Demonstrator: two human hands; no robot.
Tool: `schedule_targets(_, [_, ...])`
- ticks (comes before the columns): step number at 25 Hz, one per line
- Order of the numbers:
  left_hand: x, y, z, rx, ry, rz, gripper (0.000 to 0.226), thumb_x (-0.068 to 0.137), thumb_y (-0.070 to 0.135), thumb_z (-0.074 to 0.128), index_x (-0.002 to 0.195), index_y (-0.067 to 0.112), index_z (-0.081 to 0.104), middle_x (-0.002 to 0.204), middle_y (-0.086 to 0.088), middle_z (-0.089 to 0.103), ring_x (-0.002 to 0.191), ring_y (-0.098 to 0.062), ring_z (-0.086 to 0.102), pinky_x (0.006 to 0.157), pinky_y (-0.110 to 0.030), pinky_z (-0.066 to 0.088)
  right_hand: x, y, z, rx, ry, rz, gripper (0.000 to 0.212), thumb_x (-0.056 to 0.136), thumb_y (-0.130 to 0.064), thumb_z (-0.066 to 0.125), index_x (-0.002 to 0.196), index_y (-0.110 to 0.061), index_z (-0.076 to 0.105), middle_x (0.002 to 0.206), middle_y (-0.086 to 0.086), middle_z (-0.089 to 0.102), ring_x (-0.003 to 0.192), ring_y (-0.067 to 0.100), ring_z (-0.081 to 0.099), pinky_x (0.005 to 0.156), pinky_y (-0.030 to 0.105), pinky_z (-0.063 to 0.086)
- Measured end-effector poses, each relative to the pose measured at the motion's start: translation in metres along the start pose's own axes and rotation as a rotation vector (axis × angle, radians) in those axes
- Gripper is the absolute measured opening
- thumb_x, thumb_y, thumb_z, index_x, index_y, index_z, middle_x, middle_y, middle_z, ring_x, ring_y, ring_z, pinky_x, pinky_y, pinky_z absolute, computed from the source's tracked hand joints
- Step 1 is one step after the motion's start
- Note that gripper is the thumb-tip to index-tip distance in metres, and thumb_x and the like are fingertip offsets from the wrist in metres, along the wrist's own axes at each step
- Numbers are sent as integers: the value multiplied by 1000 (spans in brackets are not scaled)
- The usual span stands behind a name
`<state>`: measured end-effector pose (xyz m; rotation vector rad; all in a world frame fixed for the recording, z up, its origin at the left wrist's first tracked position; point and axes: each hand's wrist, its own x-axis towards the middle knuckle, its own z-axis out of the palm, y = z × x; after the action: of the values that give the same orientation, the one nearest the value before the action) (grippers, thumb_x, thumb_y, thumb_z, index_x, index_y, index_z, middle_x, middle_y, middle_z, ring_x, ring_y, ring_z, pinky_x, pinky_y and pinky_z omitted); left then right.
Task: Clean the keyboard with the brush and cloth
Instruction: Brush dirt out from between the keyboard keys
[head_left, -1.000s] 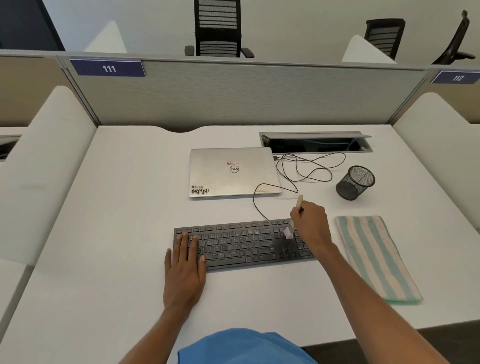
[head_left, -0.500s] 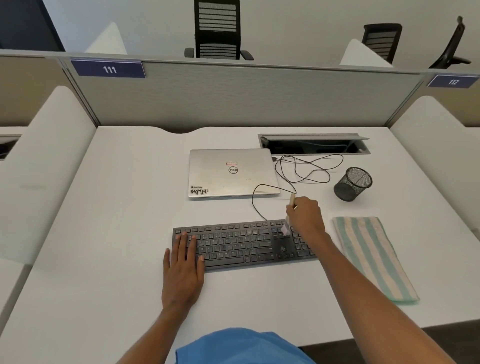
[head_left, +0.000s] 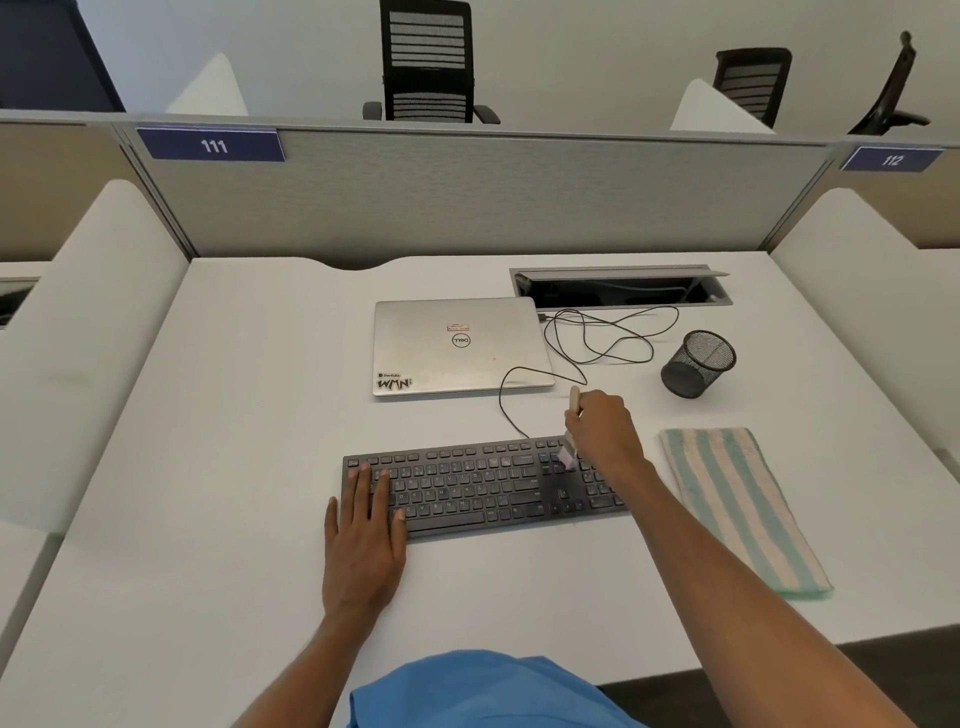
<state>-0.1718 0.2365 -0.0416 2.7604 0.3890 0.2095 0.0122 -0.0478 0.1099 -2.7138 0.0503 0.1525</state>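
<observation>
1. Head view: grips the brush (head_left: 574, 402) in the right hand (head_left: 605, 434), fingers curled round the pale handle, bristles down on the keyboard (head_left: 483, 488) near its far edge, between the main keys and the number pad.
2. Has carried the bristles a little leftward and toward the far rows over the last second: a short stroke, with no lift.
3. Presses the left hand (head_left: 363, 545) flat on the keyboard's left end, fingers straight over the keys, heel on the desk (head_left: 234, 467). Sits where it did a second ago, so steadies the board as before.
4. Leaves the keyboard itself unmoved, square in front of the person, with its cable (head_left: 597, 338) looping back toward the closed laptop (head_left: 457, 345).
5. Leaves the striped cloth (head_left: 743, 509) folded on the desk just right of the keyboard, untouched and in the same spot, with a mesh cup (head_left: 698, 364) tipped on its side beyond it.
6. Judged from this: brushing step in hand, on the right-hand section. Likely still owes the long middle and left rows, including the keys under the left hand, and then the wipe with the cloth.
</observation>
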Motion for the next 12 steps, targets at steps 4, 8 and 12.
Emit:
schedule_targets(4, [-1, 0, 1, 10, -6, -3, 64, 107, 43, 25, 164, 16, 34, 175, -3, 19, 163, -19, 9, 131, -52, 15, -2, -1, -9, 13, 28, -24, 30, 100, -37, 50, 85, -16, 67, 79, 1, 66, 73, 24, 64, 61, 29, 46])
schedule_targets(8, [-2, -1, 2, 7, -7, -5, 64, 107, 43, 25, 164, 16, 34, 175, -3, 20, 163, -19, 9, 131, -52, 15, -2, -8, -13, 211, -170, -203, 9, 93, -27, 66, 86, -25, 72, 85, -14, 69, 79, 6, 66, 71, 29, 51])
schedule_targets(12, [-2, -1, 3, 10, -4, -2, 64, 107, 43, 25, 164, 17, 33, 175, -3, 19, 163, -19, 9, 130, -53, 16, -1, -14, -11, 122, -233, -269, 9, 88, -22, 69, 84, -29, 74, 81, -19, 71, 76, -3, 65, 72, 27, 52])
